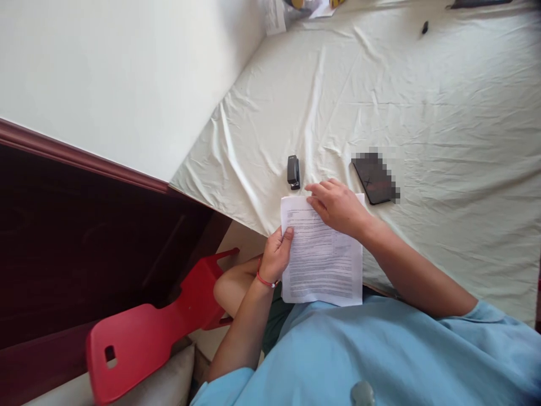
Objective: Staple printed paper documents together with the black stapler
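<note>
A stack of printed paper sheets [323, 265] lies over the near edge of the cloth-covered surface, its lower end at my blue shirt. My left hand [278, 252] grips the stack by its left edge, thumb on top and fingers underneath; a red bracelet circles that wrist. At the top edge, my right hand [336, 206] has its thumb on the printed face and its fingers bent along the edge, closed on the sheets. Just beyond the stack's upper left corner stands a small black stapler [293, 172], touched by neither hand.
A dark phone-like slab [372, 180], partly pixelated, lies right of the papers. The pale cloth [443, 113] is wrinkled. A small black object [425, 27] sits far right. A red plastic chair [135, 344] stands at lower left, near the white wall [105, 73].
</note>
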Motion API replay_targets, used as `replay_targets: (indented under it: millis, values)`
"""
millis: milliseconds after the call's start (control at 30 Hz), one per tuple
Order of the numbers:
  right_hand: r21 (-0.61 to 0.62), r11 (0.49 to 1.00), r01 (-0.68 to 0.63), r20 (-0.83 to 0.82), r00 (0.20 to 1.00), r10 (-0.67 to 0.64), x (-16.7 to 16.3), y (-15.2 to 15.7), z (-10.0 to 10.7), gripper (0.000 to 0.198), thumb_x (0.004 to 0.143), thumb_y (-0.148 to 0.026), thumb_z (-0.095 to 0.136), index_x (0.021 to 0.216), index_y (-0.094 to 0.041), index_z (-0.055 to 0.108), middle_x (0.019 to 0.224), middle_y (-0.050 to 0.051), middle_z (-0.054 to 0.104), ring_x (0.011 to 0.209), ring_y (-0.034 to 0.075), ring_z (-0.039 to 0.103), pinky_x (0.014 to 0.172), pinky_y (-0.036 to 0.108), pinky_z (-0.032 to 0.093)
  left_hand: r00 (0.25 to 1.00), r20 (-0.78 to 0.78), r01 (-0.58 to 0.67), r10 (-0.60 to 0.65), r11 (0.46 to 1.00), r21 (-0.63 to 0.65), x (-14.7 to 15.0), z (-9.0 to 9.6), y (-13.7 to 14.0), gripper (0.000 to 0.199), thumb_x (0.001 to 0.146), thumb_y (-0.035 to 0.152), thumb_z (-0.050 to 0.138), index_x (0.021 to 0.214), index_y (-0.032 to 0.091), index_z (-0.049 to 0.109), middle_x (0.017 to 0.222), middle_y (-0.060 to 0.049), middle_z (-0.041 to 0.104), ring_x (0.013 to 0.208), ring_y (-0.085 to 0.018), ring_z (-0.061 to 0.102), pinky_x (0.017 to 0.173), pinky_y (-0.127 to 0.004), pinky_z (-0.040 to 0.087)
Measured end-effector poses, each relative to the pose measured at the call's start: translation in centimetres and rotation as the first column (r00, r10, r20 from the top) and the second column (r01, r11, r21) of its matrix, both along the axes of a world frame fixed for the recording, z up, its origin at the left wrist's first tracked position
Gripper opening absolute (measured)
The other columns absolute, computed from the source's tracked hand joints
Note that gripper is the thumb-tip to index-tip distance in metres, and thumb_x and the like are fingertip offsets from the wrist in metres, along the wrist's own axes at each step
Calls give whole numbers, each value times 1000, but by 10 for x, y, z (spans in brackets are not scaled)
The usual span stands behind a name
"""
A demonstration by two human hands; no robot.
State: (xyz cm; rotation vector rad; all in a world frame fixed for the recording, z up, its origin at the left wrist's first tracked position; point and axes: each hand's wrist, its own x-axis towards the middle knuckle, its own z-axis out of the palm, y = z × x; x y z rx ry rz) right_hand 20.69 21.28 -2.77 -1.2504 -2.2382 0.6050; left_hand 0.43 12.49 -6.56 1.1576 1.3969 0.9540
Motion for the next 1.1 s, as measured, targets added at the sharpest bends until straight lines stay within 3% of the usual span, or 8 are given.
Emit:
replay_targets:
  millis: [67, 300, 400, 533, 700, 833, 967, 1100]
  values:
    - [50, 998, -35, 31, 999, 33, -3, -3, 1, 32, 105, -30, 43, 123, -18, 66, 112, 14, 71, 110, 30, 58, 96, 42, 41, 1000, -2, -5, 5, 1000, -8, 1, -1, -1, 55, 96, 61, 58, 123, 14, 70, 116, -11, 74, 107, -25, 70, 91, -32, 55]
    - [-74, 989, -125, -14, 992, 124, -5, -2, 4, 33, 107, -33, 40, 95, -18, 67, 92, 8, 70, 87, 22, 61, 80, 34, 42, 946, 320, -7, 54, 989, -148, 6, -5, 4, 56, 86, 54, 75, 126, 16, 65, 114, -11, 74, 97, -22, 71, 87, -33, 55]
    - [10, 996, -86, 11, 996, 86, -8, 1, 1, 28, 105, -29, 44, 105, -17, 70, 99, 11, 70, 94, 25, 60, 84, 38, 44, 981, 191, 17, 28, 973, -232, 6, -2, 10, 55, 80, 60, 78, 101, 9, 74, 93, -12, 75, 80, -22, 69, 76, -33, 54]
    - [241, 966, -94, -3, 995, 97, -13, 2, -2, 40, 102, -19, 47, 139, -24, 59, 137, 13, 61, 125, 29, 53, 104, 47, 42, 992, -115, 36, -55, 986, -160, 6, 6, 17, 52, 82, 63, 73, 81, 10, 74, 80, -9, 72, 71, -19, 63, 67, -30, 47]
    - [411, 873, -263, 83, 964, 251, -16, 4, -2, 28, 101, -20, 53, 121, -29, 70, 153, 6, 51, 148, 30, 35, 123, 59, 19, 945, -315, 77, -93, 995, -63, 9, 14, 22, 50, 84, 60, 67, 73, 12, 69, 70, -5, 66, 66, -16, 55, 63, -28, 41]
    - [385, 895, -226, 65, 974, 218, -18, 8, -2, 22, 100, -21, 55, 110, -26, 74, 149, 8, 56, 146, 31, 38, 123, 58, 20, 965, -252, 59, -75, 996, -73, 11, 12, 19, 58, 84, 68, 64, 73, 12, 66, 65, -3, 61, 61, -14, 50, 58, -27, 37]
    - [298, 942, -152, 0, 987, 160, -18, 13, -2, 37, 103, -24, 50, 137, -23, 62, 148, 12, 57, 133, 30, 51, 111, 49, 37, 997, -38, 63, -68, 991, -118, 10, 6, 16, 65, 84, 75, 62, 77, 10, 69, 69, -6, 66, 62, -15, 54, 59, -27, 41]
    - [79, 995, -59, 94, 994, 51, -18, 19, 0, 33, 106, -30, 42, 116, -16, 70, 108, 12, 74, 97, 27, 65, 86, 39, 43, 995, 97, 35, -23, 992, -125, 10, -1, 18, 63, 82, 72, 69, 90, 9, 74, 81, -10, 72, 74, -20, 66, 67, -30, 50]
